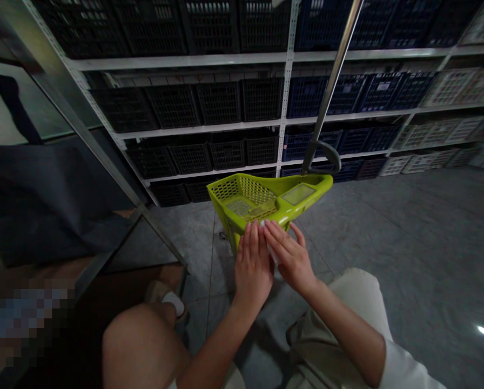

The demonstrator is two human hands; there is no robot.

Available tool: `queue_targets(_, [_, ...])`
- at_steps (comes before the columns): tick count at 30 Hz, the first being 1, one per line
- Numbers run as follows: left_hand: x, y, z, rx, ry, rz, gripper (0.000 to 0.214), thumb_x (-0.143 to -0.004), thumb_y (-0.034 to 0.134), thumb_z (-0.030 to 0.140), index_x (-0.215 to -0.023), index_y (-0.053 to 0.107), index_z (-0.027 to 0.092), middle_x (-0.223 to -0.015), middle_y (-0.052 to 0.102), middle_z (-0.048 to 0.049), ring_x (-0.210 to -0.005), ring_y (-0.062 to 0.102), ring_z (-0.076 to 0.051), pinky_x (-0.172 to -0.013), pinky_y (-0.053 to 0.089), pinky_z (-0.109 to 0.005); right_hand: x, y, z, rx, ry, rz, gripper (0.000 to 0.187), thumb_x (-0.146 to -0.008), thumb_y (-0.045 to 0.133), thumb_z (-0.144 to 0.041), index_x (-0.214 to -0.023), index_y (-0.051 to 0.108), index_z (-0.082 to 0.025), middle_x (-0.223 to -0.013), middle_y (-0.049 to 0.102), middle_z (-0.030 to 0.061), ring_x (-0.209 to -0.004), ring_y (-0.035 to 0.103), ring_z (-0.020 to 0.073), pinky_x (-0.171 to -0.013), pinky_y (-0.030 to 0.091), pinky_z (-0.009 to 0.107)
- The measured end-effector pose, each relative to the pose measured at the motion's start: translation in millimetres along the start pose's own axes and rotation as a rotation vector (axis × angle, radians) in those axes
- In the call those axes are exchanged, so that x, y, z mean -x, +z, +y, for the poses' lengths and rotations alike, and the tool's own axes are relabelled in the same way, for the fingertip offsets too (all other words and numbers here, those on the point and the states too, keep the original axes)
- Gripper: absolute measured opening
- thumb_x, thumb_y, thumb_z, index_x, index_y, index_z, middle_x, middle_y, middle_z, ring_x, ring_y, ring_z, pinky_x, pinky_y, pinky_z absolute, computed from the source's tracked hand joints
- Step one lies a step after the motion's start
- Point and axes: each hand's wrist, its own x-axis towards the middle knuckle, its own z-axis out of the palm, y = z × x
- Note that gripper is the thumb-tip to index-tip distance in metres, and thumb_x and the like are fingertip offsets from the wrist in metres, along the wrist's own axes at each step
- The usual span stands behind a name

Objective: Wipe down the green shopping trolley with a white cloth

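Bucket [283,209] stood before the far shelves [221,129]. At its near rim, the left hand [255,262] had its fingers together; the right hand [293,262] had one spread rightward. Between their fingertips showed a white bit [262,222]; whether clamped, I couldn't tell.

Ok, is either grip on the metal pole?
No, the left grip and right grip are close together at the near side of the green basket, apart from the metal pole.

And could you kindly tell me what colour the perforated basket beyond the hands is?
The perforated basket is yellow-green, seen best in the head view.
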Motion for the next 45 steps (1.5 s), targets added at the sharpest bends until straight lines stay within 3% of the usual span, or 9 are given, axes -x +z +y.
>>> queue_targets(6, [-2,-4.1,0,0.001,0.006,-0.031,0.077,-0.092,0.053,0.017,-0.157,0.015,0.001,-0.158,0.036,-0.0259,-0.151,0.027,-0.033,-0.118,0.038,-0.049,0,-3,18,0.143,0.296,0.120,0.089,-0.073,0.036,0.001,-0.158,0.026,-0.024,-0.155,0.046,0.0103,-0.143,0.044,0.0211,-0.122,0.013,0.052])
queue_targets(9, [-1,-2.0,0,0.013,0.003,0.004,0.075,-0.092,0.051,0.016,-0.157,0.015,0.002,-0.156,0.039,-0.0259,-0.150,0.029,-0.033,-0.118,0.038,-0.049,0,-3,-2,0.060,0.140,0.026,0.086,-0.076,0.035,0.001,-0.159,0.024,-0.020,-0.155,0.046,0.0108,-0.146,0.039,0.0177,-0.121,0.024,0.044])
queue_targets(12, [0,-0.7,-2,0.027,-0.007,0.023,0.075,-0.092,0.049,0.015,-0.158,0.014,0.005,-0.156,0.040,-0.0248,-0.149,0.032,-0.032,-0.118,0.038,-0.049,0,-4,-8,0.035,0.008,-0.033,0.084,-0.078,0.035,0.001,-0.158,0.025,-0.021,-0.153,0.049,0.0091,-0.146,0.039,0.0157,-0.121,0.023,0.042])
queue_targets(19, [-6,-5.7,-12,0.060,-0.027,0.075,0.066,-0.093,0.050,0.014,-0.154,0.028,0.007,-0.148,0.052,-0.0195,-0.142,0.045,-0.029,-0.118,0.035,-0.045,-10,-15,99,0.160,0.382,0.057,0.084,-0.068,0.039,0.001,-0.148,0.045,-0.023,-0.150,0.053,0.0095,-0.141,0.047,0.0216,-0.118,0.022,0.052])
queue_targets(23, [-10,-9.6,-21,0.083,-0.061,0.128,0.058,-0.090,0.050,0.011,-0.146,0.041,0.009,-0.136,0.060,-0.0176,-0.132,0.053,-0.029,-0.117,0.036,-0.048,-15,-22,121,0.108,0.433,-0.006,0.081,-0.068,0.040,0.001,-0.143,0.051,-0.026,-0.145,0.058,0.0085,-0.136,0.052,0.0237,-0.117,0.017,0.060])
queue_targets(31, [-16,-32.5,-32,-0.023,-0.227,0.127,0.055,-0.080,0.057,0.011,-0.135,0.056,0.014,-0.125,0.061,-0.0180,-0.126,0.055,-0.036,-0.116,0.029,-0.065,-13,-11,70,0.097,0.437,0.048,0.086,-0.065,0.041,0.000,-0.145,0.048,-0.029,-0.143,0.060,0.0068,-0.132,0.055,0.0222,-0.114,0.021,0.050])
queue_targets(36, [-14,-33.0,-13,0.018,-0.065,0.000,0.080,-0.079,0.054,0.008,-0.155,0.028,0.009,-0.160,0.036,-0.0202,-0.150,0.030,-0.035,-0.121,0.027,-0.056,-13,-12,48,0.046,0.430,0.035,0.084,-0.065,0.039,0.000,-0.144,0.048,-0.028,-0.146,0.057,0.0061,-0.134,0.053,0.0206,-0.113,0.019,0.046])
queue_targets(42, [-7,-18.8,-11,-0.048,-0.057,-0.052,0.083,-0.086,0.048,0.009,-0.159,0.009,0.005,-0.163,0.030,-0.0183,-0.151,0.028,-0.030,-0.122,0.028,-0.049,-14,-2,17,-0.008,0.474,0.101,0.085,-0.068,0.037,0.001,-0.148,0.044,-0.029,-0.149,0.055,0.0060,-0.138,0.050,0.0201,-0.110,0.024,0.044])
queue_targets(45, [-4,-16.4,-16,-0.057,-0.053,-0.045,0.081,-0.089,0.047,0.011,-0.159,0.007,0.007,-0.164,0.027,-0.0168,-0.152,0.025,-0.028,-0.123,0.028,-0.047,-15,13,-17,0.021,0.355,0.150,0.084,-0.076,0.034,0.000,-0.155,0.032,-0.028,-0.152,0.051,0.0074,-0.141,0.046,0.0195,-0.116,0.018,0.045])
